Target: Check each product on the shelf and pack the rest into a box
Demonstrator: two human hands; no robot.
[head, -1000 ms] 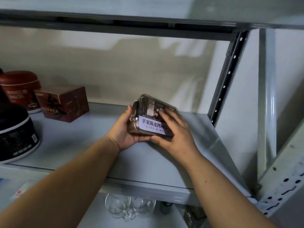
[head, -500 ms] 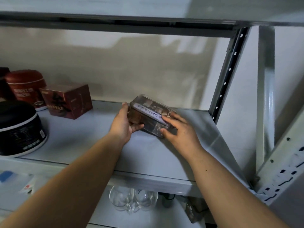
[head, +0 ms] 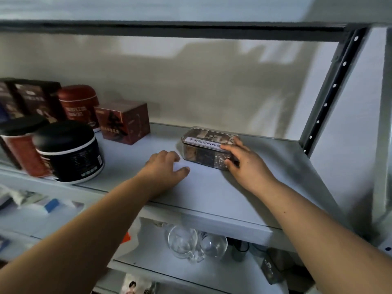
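Note:
A clear plastic box (head: pixel 204 150) with a white label and dried contents lies flat on the grey shelf board (head: pixel 212 187), towards the back right. My right hand (head: pixel 244 164) holds its right end, fingers over the lid and thumb on the front side. My left hand (head: pixel 164 168) hovers just left of the box with fingers loosely curled, holding nothing and apart from the box.
On the left of the shelf stand a dark red carton (head: pixel 124 122), a red round tin (head: pixel 79 105), a black jar (head: pixel 70 151), a red jar (head: pixel 23 153) and dark cartons (head: pixel 27 98). Glass cups (head: pixel 191 245) sit on the lower shelf. A perforated steel upright (head: pixel 331 92) bounds the right side.
The box went from tilted in both hands down to lying flat on the shelf. My left hand let go and drew back to the left; the view shifted left.

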